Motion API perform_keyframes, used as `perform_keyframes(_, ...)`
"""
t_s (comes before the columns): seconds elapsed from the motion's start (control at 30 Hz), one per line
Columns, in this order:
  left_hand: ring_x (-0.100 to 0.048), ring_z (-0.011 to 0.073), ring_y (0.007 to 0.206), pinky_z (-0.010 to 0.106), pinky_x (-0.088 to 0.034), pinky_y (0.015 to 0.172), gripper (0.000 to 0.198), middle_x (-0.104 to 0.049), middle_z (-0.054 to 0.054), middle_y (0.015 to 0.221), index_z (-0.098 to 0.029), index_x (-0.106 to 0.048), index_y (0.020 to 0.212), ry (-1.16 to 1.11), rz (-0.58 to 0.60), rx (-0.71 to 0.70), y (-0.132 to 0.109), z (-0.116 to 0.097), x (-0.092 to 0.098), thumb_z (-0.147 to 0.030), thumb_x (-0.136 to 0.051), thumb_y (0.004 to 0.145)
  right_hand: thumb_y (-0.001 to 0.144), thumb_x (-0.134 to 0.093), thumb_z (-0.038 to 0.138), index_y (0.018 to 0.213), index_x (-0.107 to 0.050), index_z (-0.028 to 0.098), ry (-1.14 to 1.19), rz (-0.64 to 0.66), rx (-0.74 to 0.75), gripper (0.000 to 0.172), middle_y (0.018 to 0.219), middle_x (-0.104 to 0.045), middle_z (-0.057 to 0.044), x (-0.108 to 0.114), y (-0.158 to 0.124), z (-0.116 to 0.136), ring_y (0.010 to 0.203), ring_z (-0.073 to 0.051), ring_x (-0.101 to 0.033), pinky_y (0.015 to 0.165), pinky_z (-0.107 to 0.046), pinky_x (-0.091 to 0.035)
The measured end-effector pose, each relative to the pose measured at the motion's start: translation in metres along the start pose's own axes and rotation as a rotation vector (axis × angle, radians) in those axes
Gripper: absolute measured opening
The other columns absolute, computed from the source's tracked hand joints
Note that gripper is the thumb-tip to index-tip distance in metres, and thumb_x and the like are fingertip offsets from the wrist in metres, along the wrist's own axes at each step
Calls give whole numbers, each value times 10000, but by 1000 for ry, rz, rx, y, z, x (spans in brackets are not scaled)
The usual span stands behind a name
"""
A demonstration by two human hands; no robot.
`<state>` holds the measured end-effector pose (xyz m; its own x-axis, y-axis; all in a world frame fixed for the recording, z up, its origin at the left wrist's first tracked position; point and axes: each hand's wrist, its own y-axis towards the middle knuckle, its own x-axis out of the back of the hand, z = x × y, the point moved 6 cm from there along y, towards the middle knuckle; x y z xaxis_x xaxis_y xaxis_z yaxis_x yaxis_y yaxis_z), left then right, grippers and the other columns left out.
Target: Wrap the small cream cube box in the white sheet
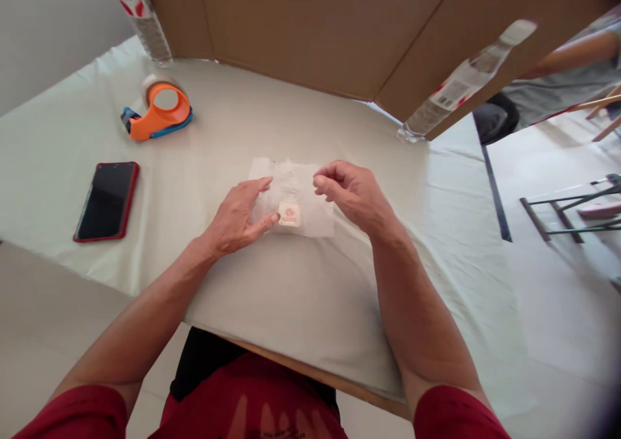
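Note:
A small square cream-coloured piece with a red stamp (290, 214) lies on a creased sheet of thin white paper (317, 222) near the table's front. My left hand (237, 216) is at the sheet's left side, thumb and fingers apart, the thumb tip beside the stamped square. Above the sheet's right part is my right hand (352, 193), its fingers curled and the thumb close to the index finger. Whether anything small sits between those fingertips I cannot make out.
An orange and blue tape dispenser (158, 110) and a red-cased phone (107, 201) lie to the left. Two water bottles (145, 22) stand against a tall cardboard panel (310, 28) at the back. At the right edge a person's arm (577, 52) shows behind the panel.

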<state>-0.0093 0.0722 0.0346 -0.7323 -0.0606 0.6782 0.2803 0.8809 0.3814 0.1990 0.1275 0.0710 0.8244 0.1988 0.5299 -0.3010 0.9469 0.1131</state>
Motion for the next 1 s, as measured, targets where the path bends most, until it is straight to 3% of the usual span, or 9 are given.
perform_keyframes(0.17, -661, 229, 933, 323, -522, 762, 661, -718, 115, 1059, -147, -505, 1420, -236, 40, 221, 0, 14, 4, -573, -538, 917, 953, -531, 436, 914, -701, 174, -9, 255, 8, 315, 844, -685, -20, -17, -21, 10, 795, -154, -589, 747, -275, -435)
perform_keyframes(0.3, -657, 191, 687, 323, -527, 705, 625, -658, 32, 704, -122, -596, 1282, -573, 63, 284, 1, 16, 11, -625, -396, 970, 982, -513, 464, 1042, -729, 194, 79, 636, 46, 351, 960, -743, -31, -36, -61, 13, 887, -169, -660, 815, -277, -478)
perform_keyframes(0.4, -605, 152, 556, 288, -501, 615, 423, -613, -16, 635, -150, -659, 1129, -454, 201, 357, -1, 20, 2, -494, -557, 904, 976, -530, 408, 1051, -744, 206, 17, 805, 46, 303, 957, -762, -28, -49, -90, 9, 842, -164, -672, 753, -267, -487)
perform_keyframes(0.47, -596, 144, 600, 278, -494, 636, 328, -616, -20, 673, -170, -682, 1075, -247, 152, 282, 0, 18, 2, -376, -613, 830, 952, -555, 365, 1004, -744, 200, 9, 737, 8, 257, 910, -759, -25, -51, -96, 3, 798, -162, -664, 723, -270, -488)
perform_keyframes(0.57, -658, 205, 853, 348, -539, 811, 364, -703, 75, 938, -151, -681, 1115, -63, 145, 80, 1, 7, -5, -313, -587, 803, 932, -546, 343, 945, -719, 190, 53, 399, -61, 231, 858, -738, -31, -41, -84, -5, 761, -164, -658, 715, -287, -506)
perform_keyframes(0.67, -573, 316, 1266, 465, -468, 1070, 624, -619, 182, 1354, -129, -557, 1360, -1, 196, -29, -1, 3, -15, -390, -640, 800, 876, -600, 353, 1135, -676, 200, 2, 52, 9, 310, 1141, -725, -95, -33, -65, -8, 1004, -223, -672, 837, -355, -538)
perform_keyframes(0.77, -372, 405, 1476, 550, -330, 1198, 992, -417, 221, 1581, -138, -359, 1531, 34, 341, -40, -6, 6, -29, -572, -747, 728, 783, -688, 345, 1368, -559, 209, -133, 54, 100, 614, 1425, -596, -155, -51, -51, -12, 1267, -306, -578, 972, -455, -521)
perform_keyframes(0.87, -288, 429, 1521, 559, -262, 1234, 1156, -337, 237, 1628, -133, -276, 1572, 71, 438, -37, -10, 11, -38, -659, -780, 675, 804, -656, 304, 1332, -587, 205, -212, 89, 115, 542, 1344, -656, -142, -60, -46, -18, 1242, -304, -604, 1041, -486, -493)
perform_keyframes(1.0, -265, 416, 1536, 550, -214, 1250, 1191, -310, 238, 1641, -141, -221, 1595, 118, 476, -65, -12, 13, -43, -681, -769, 686, 818, -676, 362, 1246, -640, 198, -261, -40, 82, 459, 1266, -699, -135, -22, -60, -28, 1145, -292, -658, 994, -469, -526)
